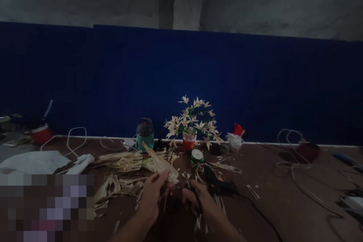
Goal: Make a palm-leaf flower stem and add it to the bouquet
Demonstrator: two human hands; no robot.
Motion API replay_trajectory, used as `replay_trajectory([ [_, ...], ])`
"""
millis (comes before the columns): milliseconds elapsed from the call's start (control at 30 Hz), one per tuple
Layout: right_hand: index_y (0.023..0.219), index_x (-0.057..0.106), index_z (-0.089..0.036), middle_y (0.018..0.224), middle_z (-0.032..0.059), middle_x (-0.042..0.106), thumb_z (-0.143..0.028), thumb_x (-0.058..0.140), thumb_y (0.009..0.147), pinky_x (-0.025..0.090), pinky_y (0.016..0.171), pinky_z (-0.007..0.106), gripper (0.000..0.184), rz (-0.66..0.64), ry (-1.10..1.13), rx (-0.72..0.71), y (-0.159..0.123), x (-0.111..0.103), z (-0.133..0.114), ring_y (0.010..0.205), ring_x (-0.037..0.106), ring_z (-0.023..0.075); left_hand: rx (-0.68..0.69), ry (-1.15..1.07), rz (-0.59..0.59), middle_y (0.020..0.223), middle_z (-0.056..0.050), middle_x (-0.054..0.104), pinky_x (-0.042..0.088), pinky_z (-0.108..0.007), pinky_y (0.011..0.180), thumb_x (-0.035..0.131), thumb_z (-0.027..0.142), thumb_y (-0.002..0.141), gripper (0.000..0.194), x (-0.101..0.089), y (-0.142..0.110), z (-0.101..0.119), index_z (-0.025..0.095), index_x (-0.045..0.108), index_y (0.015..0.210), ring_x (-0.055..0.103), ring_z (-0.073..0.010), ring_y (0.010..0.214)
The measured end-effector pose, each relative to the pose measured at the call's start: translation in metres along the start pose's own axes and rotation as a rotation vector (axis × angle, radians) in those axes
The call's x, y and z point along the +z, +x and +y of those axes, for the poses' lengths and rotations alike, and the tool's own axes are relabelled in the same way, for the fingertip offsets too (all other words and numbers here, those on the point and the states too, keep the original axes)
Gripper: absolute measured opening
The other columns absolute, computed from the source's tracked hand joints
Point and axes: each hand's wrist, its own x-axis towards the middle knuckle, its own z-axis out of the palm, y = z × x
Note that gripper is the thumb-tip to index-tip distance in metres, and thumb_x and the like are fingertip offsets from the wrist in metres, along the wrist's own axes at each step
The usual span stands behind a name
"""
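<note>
My left hand [152,196] is closed on a pale dried husk [162,163], which stands up and leans away to the left from the fingers. Dark-handled scissors [196,196] are in my right hand [206,202], their tips pointing up near the husk's lower right edge. Whether the blades touch the husk I cannot tell. More dried husks [124,162] lie heaped behind and left of my left hand. Small cut pieces are scattered between and below both hands. Just beyond my right hand lies a black glue gun [217,182].
Pale artificial flowers [198,115] stand in a red and white cup [189,140] by the blue wall. In front sits a green-edged spool [197,155]. A teal jar [145,136] is left of the cup, a white plastic bag [235,141] right. Cables cross the brown table [272,204].
</note>
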Motion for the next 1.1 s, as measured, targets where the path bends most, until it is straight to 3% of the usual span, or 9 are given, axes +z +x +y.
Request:
replay_trajectory([
  [167, 0.073, 0.058, -0.016, 0.055, -0.0046, 0.053, -0.04, 0.072, 0.057, 0.032, 0.043, 0.017, 0.032, -0.145, -0.02, -0.003, -0.001, 0.005, 0.012, 0.047, 0.045, 0.0079, 0.033, 0.001, 0.041, 0.044, 0.003, 0.057, 0.033, -0.018, 0.033, 0.07, 0.051, 0.051, 0.042, -0.004, 0.007, -0.003, 0.016, 0.053, 0.067, 0.044, -0.008, 0.032],
  [400, 0.076, 0.06, -0.015, 0.065, -0.0015, 0.057, -0.037, 0.073, 0.057, 0.037, 0.054, 0.02, 0.033, -0.21, -0.038, -0.031, -0.003, 0.009, 0.015, 0.059, 0.049, 0.0119, 0.032, -0.062, -0.009, 0.044, 0.004, 0.056, 0.04, -0.021, 0.038, 0.071, 0.05, 0.051, 0.042, 0.0, 0.006, -0.006, 0.016, 0.054, 0.068, 0.05, -0.0109, 0.038],
  [567, 0.08, 0.061, -0.015, 0.074, 0.0021, 0.061, -0.039, 0.072, 0.059, 0.04, 0.067, 0.026, 0.034, -0.254, 0.013, -0.084, -0.003, 0.009, 0.013, 0.073, 0.054, 0.0177, 0.007, -0.046, 0.032, 0.044, 0.004, 0.056, 0.04, -0.02, 0.038, 0.072, 0.044, 0.053, 0.035, 0.001, 0.002, -0.003, 0.017, 0.053, 0.067, 0.051, -0.0105, 0.039],
  [833, 0.08, 0.062, -0.015, 0.073, 0.0011, 0.062, -0.037, 0.073, 0.059, 0.042, 0.063, 0.026, 0.032, -0.203, -0.017, -0.084, 0.004, 0.006, 0.02, 0.07, 0.055, 0.0172, -0.033, 0.027, 0.063, 0.045, 0.004, 0.056, 0.038, -0.017, 0.038, 0.072, 0.043, 0.052, 0.034, 0.004, -0.004, 0.0, 0.017, 0.053, 0.063, 0.053, -0.0102, 0.042],
  [1100, 0.075, 0.062, -0.014, 0.069, 0.0013, 0.061, -0.042, 0.072, 0.058, 0.043, 0.064, 0.027, 0.034, -0.169, -0.041, -0.096, 0.004, 0.006, 0.017, 0.066, 0.054, 0.0166, -0.005, 0.028, 0.015, 0.05, 0.001, 0.061, 0.04, -0.019, 0.043, 0.069, 0.043, 0.058, 0.034, -0.001, -0.001, -0.007, 0.015, 0.055, 0.071, 0.054, -0.0103, 0.044],
])
